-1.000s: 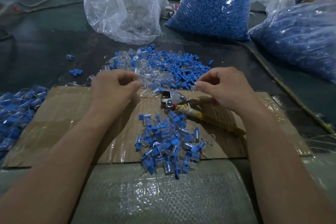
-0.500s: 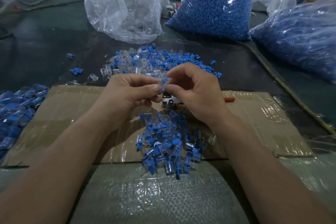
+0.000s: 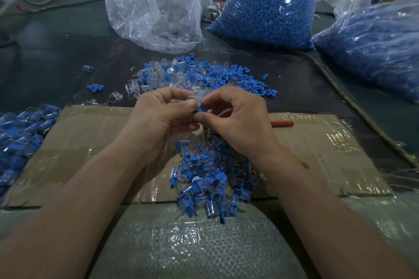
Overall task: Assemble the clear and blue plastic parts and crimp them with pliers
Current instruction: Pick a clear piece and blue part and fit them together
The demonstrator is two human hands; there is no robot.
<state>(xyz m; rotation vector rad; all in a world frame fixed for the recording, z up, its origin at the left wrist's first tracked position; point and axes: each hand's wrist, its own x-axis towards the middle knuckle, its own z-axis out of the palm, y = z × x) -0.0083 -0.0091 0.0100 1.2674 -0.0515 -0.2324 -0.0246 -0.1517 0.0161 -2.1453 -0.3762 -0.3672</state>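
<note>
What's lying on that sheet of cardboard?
A pile of blue and clear pieces lies on the cardboard, and a red handle tip pokes out beside the right hand. Whatever it belongs to is covered by that hand.

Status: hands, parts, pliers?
Left hand pinches clear part, right hand pinches blue part. Parts meeting at fingertips, not crimped. Pliers down on cardboard, untouched, mostly hidden.

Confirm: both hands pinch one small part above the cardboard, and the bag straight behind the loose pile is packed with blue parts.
Wrong on the bag. The head view shows the bag behind the loose pile holding clear parts, not blue; the blue-packed bags stand to its right. Otherwise right: left hand and right hand pinch one small part above the cardboard.
</note>
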